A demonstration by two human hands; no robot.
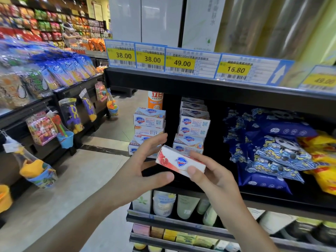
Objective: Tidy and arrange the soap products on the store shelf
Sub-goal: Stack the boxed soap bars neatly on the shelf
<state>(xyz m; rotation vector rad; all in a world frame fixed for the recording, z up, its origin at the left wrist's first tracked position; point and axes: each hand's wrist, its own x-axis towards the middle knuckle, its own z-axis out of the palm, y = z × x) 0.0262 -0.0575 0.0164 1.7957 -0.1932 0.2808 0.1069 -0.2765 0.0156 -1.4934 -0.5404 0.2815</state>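
Observation:
A white and red Safeguard soap box is held in front of the shelf, tilted down to the right. My right hand grips its right end, thumb on the front face. My left hand is spread at the box's left end, fingers behind it and thumb below; whether it touches the box is unclear. Behind, two stacks of Safeguard soap boxes stand on the dark shelf: a left stack and a right stack.
Blue wipe packs and yellow packs lie on the same shelf to the right. Price tags line the shelf edge above. Bottles fill the lower shelf. An aisle with hanging toys runs to the left.

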